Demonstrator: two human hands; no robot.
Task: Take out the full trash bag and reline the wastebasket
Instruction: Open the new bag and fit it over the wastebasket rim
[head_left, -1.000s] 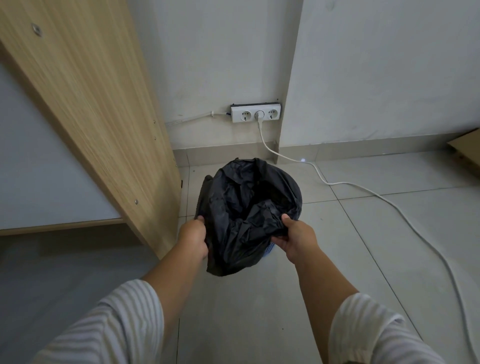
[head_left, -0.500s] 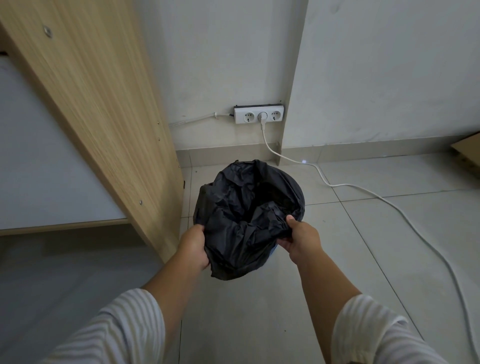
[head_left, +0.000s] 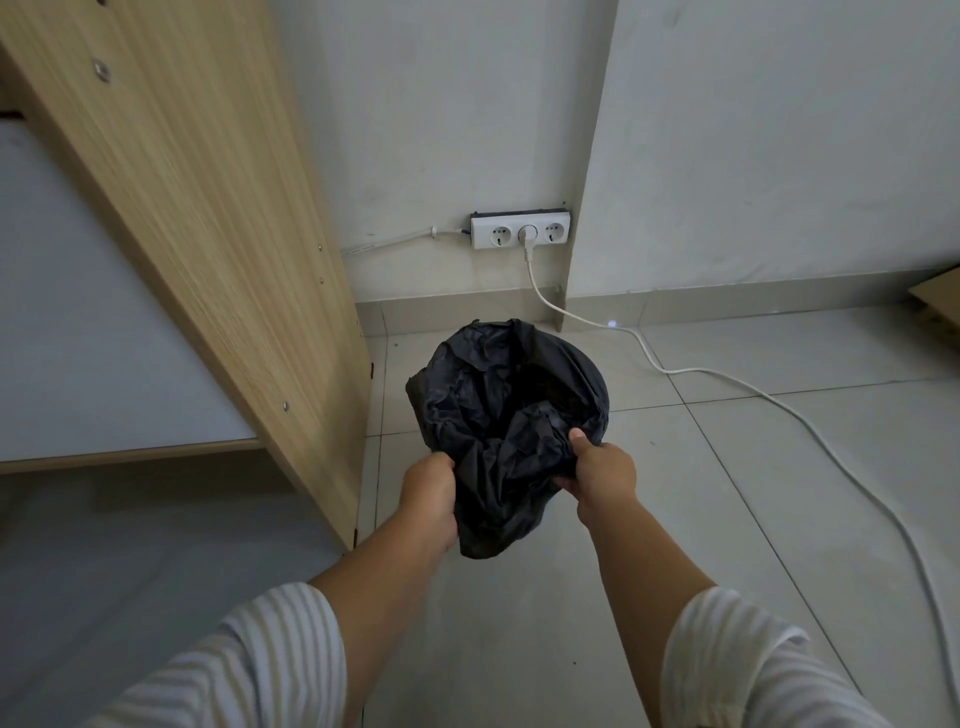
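Both hands, left hand (head_left: 428, 496) and right hand (head_left: 602, 470), are clenching the black bag (head_left: 498, 415), whose near edge is now hanging lower over the wastebasket (head_left: 597, 379) (probably relining), beside the wooden panel (head_left: 208, 208).

The bag (head_left: 498, 415) hides your wastebasket almost wholly; only a dark curve shows at the bag's right. Your left hand (head_left: 428, 499) fingers are buried in its folds. What the bag holds can't be told. Right of the bag, the cord (head_left: 810, 431) and cardboard (head_left: 937, 301) run off frame.
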